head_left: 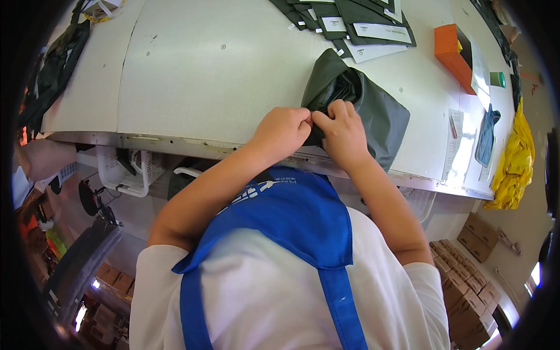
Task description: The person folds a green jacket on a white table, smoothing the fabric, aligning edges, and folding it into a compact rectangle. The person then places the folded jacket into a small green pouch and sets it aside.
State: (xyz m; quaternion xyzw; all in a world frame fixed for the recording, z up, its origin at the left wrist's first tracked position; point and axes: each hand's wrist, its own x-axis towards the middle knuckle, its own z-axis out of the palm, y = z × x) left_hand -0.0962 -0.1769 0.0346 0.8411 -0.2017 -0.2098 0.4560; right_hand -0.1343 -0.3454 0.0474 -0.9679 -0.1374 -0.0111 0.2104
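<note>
A dark green, smooth-surfaced bag (378,108) lies at the near edge of the table (192,81), right of centre, its mouth gaping, its dark inside creased.

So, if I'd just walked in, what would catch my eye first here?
Probably the bright blue apron over the white shirt, in the middle of the picture. Just above it, the left hand and right hand come together at the edge of what looks like a dark green bag. Off to the right, a yellow bundle hangs beside the table.
</note>
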